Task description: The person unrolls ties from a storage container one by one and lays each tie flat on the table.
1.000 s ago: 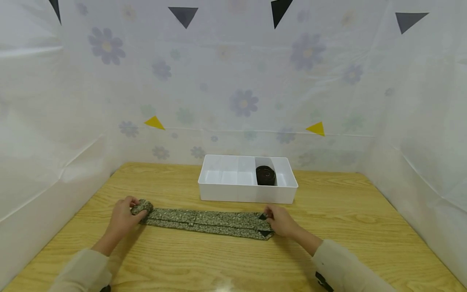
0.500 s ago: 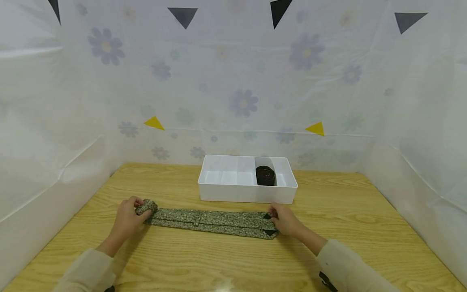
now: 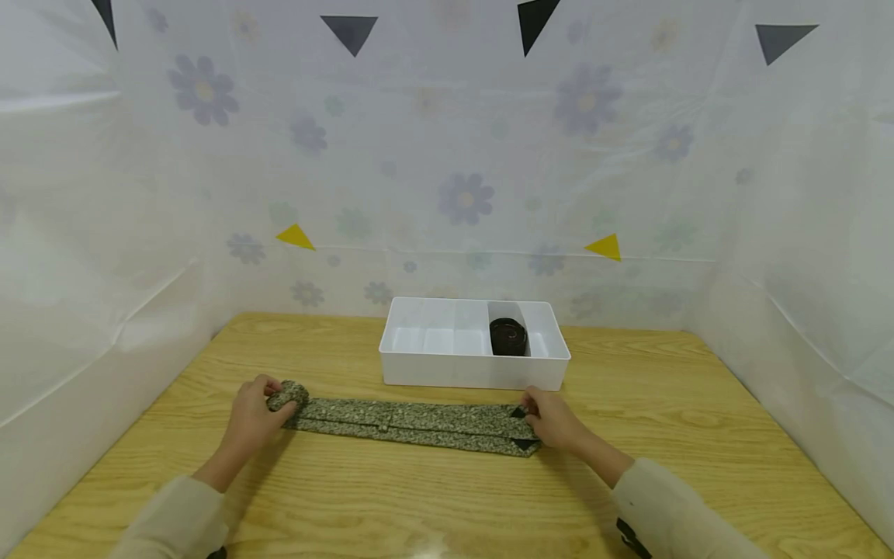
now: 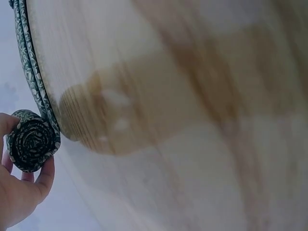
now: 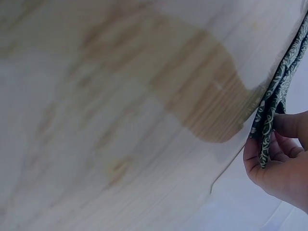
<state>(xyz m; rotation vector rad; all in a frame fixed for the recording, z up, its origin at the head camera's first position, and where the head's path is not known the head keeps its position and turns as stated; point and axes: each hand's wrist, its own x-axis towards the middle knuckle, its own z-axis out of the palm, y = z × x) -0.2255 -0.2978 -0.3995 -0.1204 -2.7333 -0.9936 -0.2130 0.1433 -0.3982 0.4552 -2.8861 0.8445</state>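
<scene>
A dark green patterned necktie [image 3: 419, 423] stretches left to right across the wooden table, its left part wound into a roll [image 3: 289, 396]. My left hand [image 3: 253, 415] grips that roll between thumb and fingers. In the left wrist view the coiled layers of the roll [image 4: 33, 143] face the camera, with my left hand [image 4: 21, 185] curled around its lower side. At the far end, where dark lining shows at the tips, my right hand [image 3: 555, 419] pinches the tie. The right wrist view shows the folded tie end [image 5: 269, 125] between the thumb and fingers of my right hand [image 5: 284, 163].
Behind the tie stands a white divided box [image 3: 433, 369]. A dark brown coiled roll [image 3: 508, 337] sits in one compartment toward its right. Pale flower-printed sheeting [image 3: 447, 155] encloses the back and sides of the wooden table [image 3: 391, 505].
Both hands have shifted slightly to the right with the tie, the left hand's roll somewhat more than the right hand's end. The white box has not moved.
</scene>
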